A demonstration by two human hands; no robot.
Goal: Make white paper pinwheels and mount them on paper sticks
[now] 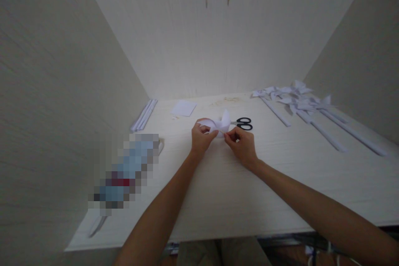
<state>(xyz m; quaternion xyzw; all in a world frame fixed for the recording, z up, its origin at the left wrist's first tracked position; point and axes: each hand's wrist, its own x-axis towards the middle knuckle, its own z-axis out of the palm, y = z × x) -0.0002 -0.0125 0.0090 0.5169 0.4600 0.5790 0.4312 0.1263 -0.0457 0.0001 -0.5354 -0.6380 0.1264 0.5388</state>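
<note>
Both of my hands meet over the middle of a pale wooden table (218,191). My left hand (201,137) is closed on a folded, curled piece of white paper (218,124), its fingers bent round the paper's left side. My right hand (241,143) pinches the same paper at its lower right edge with thumb and forefinger. The paper is bent into loops and stands just above the tabletop.
Black-handled scissors (245,123) lie just behind my right hand. A square white sheet (183,108) lies farther back. White paper sticks (144,115) lie at the left wall. Finished paper pinwheels on sticks (299,102) are spread at back right. A blurred-out object (126,172) lies at left.
</note>
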